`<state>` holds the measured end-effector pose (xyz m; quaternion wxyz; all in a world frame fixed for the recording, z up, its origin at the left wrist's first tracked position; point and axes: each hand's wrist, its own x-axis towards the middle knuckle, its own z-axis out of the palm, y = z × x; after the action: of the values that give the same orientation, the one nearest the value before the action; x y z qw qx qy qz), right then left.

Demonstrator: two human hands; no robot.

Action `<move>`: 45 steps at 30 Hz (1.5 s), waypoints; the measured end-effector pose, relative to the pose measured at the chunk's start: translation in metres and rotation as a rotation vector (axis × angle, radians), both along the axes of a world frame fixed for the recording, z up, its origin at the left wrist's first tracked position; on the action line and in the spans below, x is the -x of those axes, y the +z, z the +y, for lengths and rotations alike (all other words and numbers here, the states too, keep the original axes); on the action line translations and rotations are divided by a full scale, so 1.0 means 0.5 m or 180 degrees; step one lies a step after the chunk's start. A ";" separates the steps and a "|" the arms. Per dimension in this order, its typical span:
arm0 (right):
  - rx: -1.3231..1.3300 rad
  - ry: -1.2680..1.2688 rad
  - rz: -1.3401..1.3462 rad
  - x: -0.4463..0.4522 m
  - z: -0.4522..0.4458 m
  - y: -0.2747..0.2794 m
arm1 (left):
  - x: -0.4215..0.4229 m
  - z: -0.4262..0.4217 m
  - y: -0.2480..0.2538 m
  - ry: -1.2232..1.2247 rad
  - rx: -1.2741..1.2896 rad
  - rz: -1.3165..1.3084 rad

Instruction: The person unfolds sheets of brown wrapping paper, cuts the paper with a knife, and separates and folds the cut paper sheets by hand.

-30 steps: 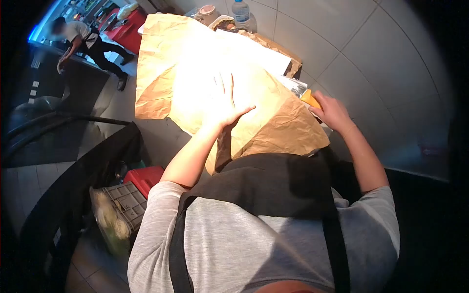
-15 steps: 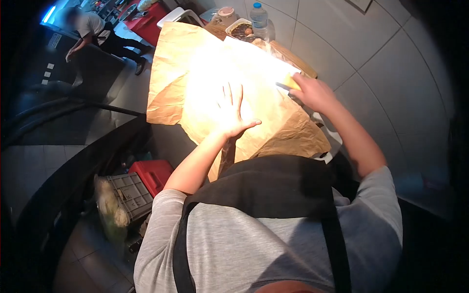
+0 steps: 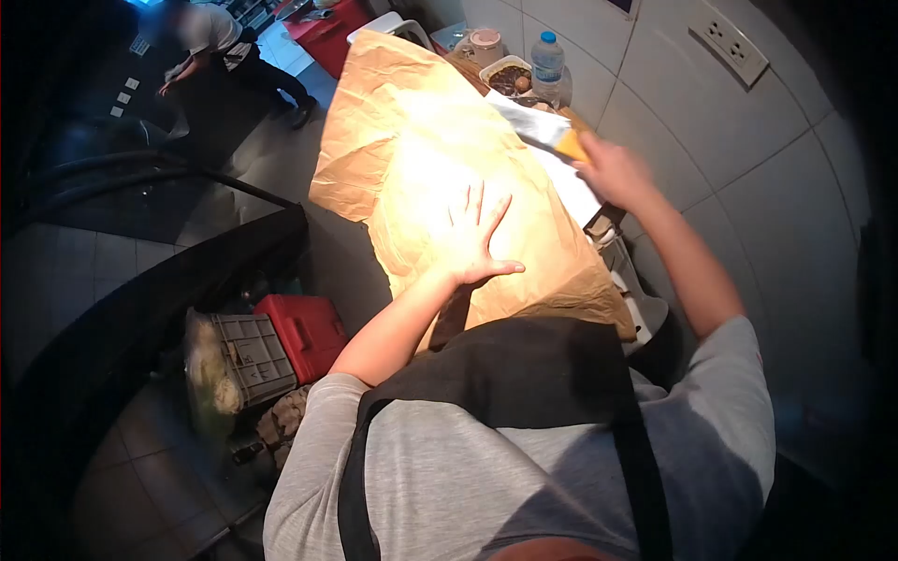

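Observation:
A large sheet of creased brown paper (image 3: 369, 154) lies in front of me, washed out by a bright light at its middle. My left hand (image 3: 477, 238) rests flat on it with fingers spread. At the paper's right edge my right hand (image 3: 617, 173) is closed round the yellow handle of a knife (image 3: 568, 142). The broad, shiny blade points up and left, over the paper's edge. Beneath that edge shows a strip of white sheet (image 3: 571, 192). What lies under the rest of the paper is hidden.
Beyond the paper stand a water bottle (image 3: 548, 70), a tub of dark food (image 3: 510, 78) and a lidded cup (image 3: 485, 43). A wall socket (image 3: 728, 45) is at upper right. A red box (image 3: 301, 335) and grey crate (image 3: 251, 355) sit lower left. Another person (image 3: 220, 47) bends at upper left.
The knife's blade shows much more now, and the right hand has shifted slightly right. More white sheet shows along the paper's right edge. The left hand stays flat; the whole view has shifted.

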<state>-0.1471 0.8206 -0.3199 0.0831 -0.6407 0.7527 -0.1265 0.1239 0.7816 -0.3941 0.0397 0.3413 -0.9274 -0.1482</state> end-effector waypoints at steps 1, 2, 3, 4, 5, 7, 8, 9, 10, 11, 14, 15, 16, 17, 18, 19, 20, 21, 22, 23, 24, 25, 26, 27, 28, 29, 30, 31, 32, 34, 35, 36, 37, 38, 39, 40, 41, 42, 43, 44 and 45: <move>-0.0143 -0.0012 0.0136 0.010 -0.005 0.005 | 0.003 -0.002 0.004 -0.0017 0.0000 0.0003; -0.0290 -0.0037 0.0268 0.018 -0.005 0.011 | 0.005 0.000 0.005 -0.0046 -0.0006 0.0000; -0.0434 -0.0069 0.0389 0.019 -0.005 0.017 | 0.007 0.004 0.006 -0.0058 -0.0039 -0.0039; -0.0292 0.0028 0.0371 0.006 -0.027 0.015 | 0.008 0.004 0.013 -0.0058 -0.0056 -0.0071; -0.0128 0.0179 0.0342 -0.013 -0.057 0.009 | 0.008 0.001 0.016 -0.0040 -0.0062 -0.0105; 0.0203 0.0493 0.0298 -0.042 -0.114 0.004 | 0.005 0.002 0.013 -0.0046 -0.0096 0.0086; 0.0253 0.0637 0.0591 -0.032 -0.148 -0.001 | 0.005 -0.001 0.008 -0.0061 -0.0115 0.0173; 0.0127 0.0443 0.0498 -0.016 -0.154 0.014 | 0.006 -0.004 0.009 -0.0075 -0.0123 0.0154; -0.0016 0.0243 0.0397 0.012 -0.149 0.039 | 0.007 -0.006 0.010 -0.0096 -0.0149 0.0130; -0.0177 0.0049 0.0301 0.042 -0.145 0.055 | 0.008 -0.006 0.009 -0.0112 -0.0192 0.0112; -0.0051 0.0084 0.0462 0.137 -0.153 0.068 | 0.011 -0.010 0.000 -0.0135 -0.0216 0.0192; 0.0084 0.0182 0.0549 0.126 -0.164 0.070 | 0.011 -0.011 0.002 -0.0139 -0.0225 0.0188; 0.0236 0.0292 0.0641 0.099 -0.185 0.078 | 0.011 -0.013 0.003 -0.0147 -0.0229 0.0138; 0.0397 0.0415 0.0736 0.074 -0.210 0.087 | 0.011 -0.013 0.003 -0.0141 -0.0224 0.0092; 0.0349 0.0534 0.0720 0.058 -0.238 0.102 | 0.009 -0.012 0.004 -0.0135 -0.0224 0.0042; 0.0301 0.0648 0.0698 0.052 -0.274 0.123 | 0.010 -0.011 0.005 -0.0119 -0.0232 0.0052; 0.0253 0.0744 0.0666 0.059 -0.306 0.141 | 0.011 -0.012 0.006 -0.0120 -0.0240 0.0049; 0.0349 0.0859 0.0795 0.090 -0.336 0.156 | 0.010 -0.012 0.007 -0.0133 -0.0259 0.0036; 0.0444 0.0973 0.0938 0.134 -0.366 0.173 | 0.010 -0.013 0.008 -0.0160 -0.0251 0.0118; 0.0533 0.1092 0.1090 0.158 -0.380 0.188 | 0.010 -0.017 0.011 -0.0163 -0.0236 0.0085; 0.0473 0.1032 0.1175 0.158 -0.373 0.202 | 0.010 -0.018 0.013 -0.0166 -0.0233 0.0058; 0.0404 0.0976 0.1259 0.156 -0.361 0.210 | 0.011 -0.015 0.014 -0.0168 -0.0240 0.0032; 0.0327 0.0921 0.1339 0.149 -0.348 0.210 | 0.011 -0.014 0.013 -0.0169 -0.0243 0.0048; 0.0418 0.0906 0.1317 0.134 -0.340 0.193 | 0.010 -0.014 0.012 -0.0170 -0.0243 0.0060; 0.0526 0.0891 0.1301 0.109 -0.339 0.168 | 0.010 -0.014 0.013 -0.0168 -0.0225 0.0076; 0.0646 0.0886 0.1296 0.080 -0.342 0.146 | 0.011 -0.013 0.013 -0.0187 -0.0234 0.0081; 0.0856 0.0956 0.1182 0.049 -0.345 0.118 | 0.011 -0.013 0.012 -0.0199 -0.0242 0.0082; 0.1076 0.1027 0.1064 0.015 -0.351 0.093 | 0.009 -0.014 0.012 -0.0209 -0.0239 0.0078; 0.0973 0.1112 0.0971 -0.021 -0.362 0.081 | 0.008 -0.015 0.013 -0.0205 -0.0241 0.0070; 0.0849 0.1327 0.0922 -0.075 -0.395 0.060 | 0.012 -0.015 0.014 -0.0209 -0.0244 0.0043; 0.0834 0.1464 0.0979 -0.090 -0.417 0.056 | 0.013 -0.016 0.016 -0.0212 -0.0255 0.0066; 0.0807 0.1496 0.0921 -0.098 -0.426 0.077 | 0.013 -0.016 0.017 -0.0220 -0.0275 0.0092; 0.1042 0.1313 0.1007 -0.096 -0.437 0.105 | 0.012 -0.015 0.018 -0.0232 -0.0303 0.0118; 0.0765 0.1196 0.0937 -0.062 -0.455 0.152 | 0.011 -0.014 0.015 -0.0214 -0.0296 0.0152; 0.0681 0.1107 0.1074 -0.016 -0.462 0.203 | 0.008 -0.018 0.015 -0.0196 -0.0289 0.0146; 0.0713 0.0890 0.0895 0.043 -0.492 0.224 | 0.006 -0.017 0.014 -0.0186 -0.0301 0.0147; 0.1128 0.0436 0.0712 0.070 -0.461 0.281 | 0.010 -0.015 0.013 -0.0188 -0.0319 0.0154; 0.1551 -0.0019 0.0546 0.097 -0.427 0.350 | 0.014 -0.016 0.012 -0.0190 -0.0327 0.0174; 0.1564 0.0188 0.0964 0.147 -0.425 0.378 | 0.011 -0.017 0.014 -0.0190 -0.0334 0.0183; 0.1578 0.0387 0.1103 0.150 -0.392 0.394 | 0.010 -0.016 0.015 -0.0210 -0.0355 0.0185; 0.1572 0.0551 0.1238 0.151 -0.344 0.394 | 0.011 -0.016 0.014 -0.0188 -0.0348 0.0208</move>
<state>-0.2225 0.6485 -0.1231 -0.2097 -0.7153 0.6437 -0.1729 0.1182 0.7735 -0.3870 0.0469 0.3105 -0.9257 -0.2107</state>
